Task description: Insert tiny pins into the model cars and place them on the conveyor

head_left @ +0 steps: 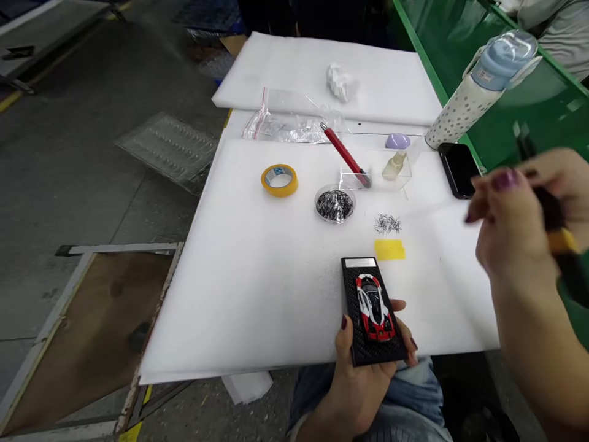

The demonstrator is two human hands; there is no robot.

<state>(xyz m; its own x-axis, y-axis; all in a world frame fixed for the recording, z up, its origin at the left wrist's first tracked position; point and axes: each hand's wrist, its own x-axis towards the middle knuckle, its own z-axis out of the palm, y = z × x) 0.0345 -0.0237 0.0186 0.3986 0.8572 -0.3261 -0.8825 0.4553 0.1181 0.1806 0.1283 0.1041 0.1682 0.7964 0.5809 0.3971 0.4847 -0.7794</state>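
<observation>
Nearest the head camera, the right hand [518,227] hangs above the right side of the white surface [248,276], its fingers closed around a slim dark tool with an orange band, too blurred to name closely. Lower and to the left, the left hand [361,390] holds a black display base [381,354] bearing a red-and-white model sports car [373,310]; the thumb presses the left side and the fingers wrap underneath to the right side, over the near edge of the surface.

Just beyond the left fingers lies a yellow sticky note [389,249], with a small pile of thin dark slivers [387,224] behind it. Farther out, to the left of that pile, stands a clear round dish [335,188] filled with similar slivers, and left of it a roll of yellow tape [280,191]. Past the dish, a red pen-shaped tool [345,153] slants beside a clear plastic box [405,182]; whether they touch, I cannot tell. Beyond the right fingers and to their left are a black smartphone [459,169] and a spotted water bottle [473,95].
</observation>
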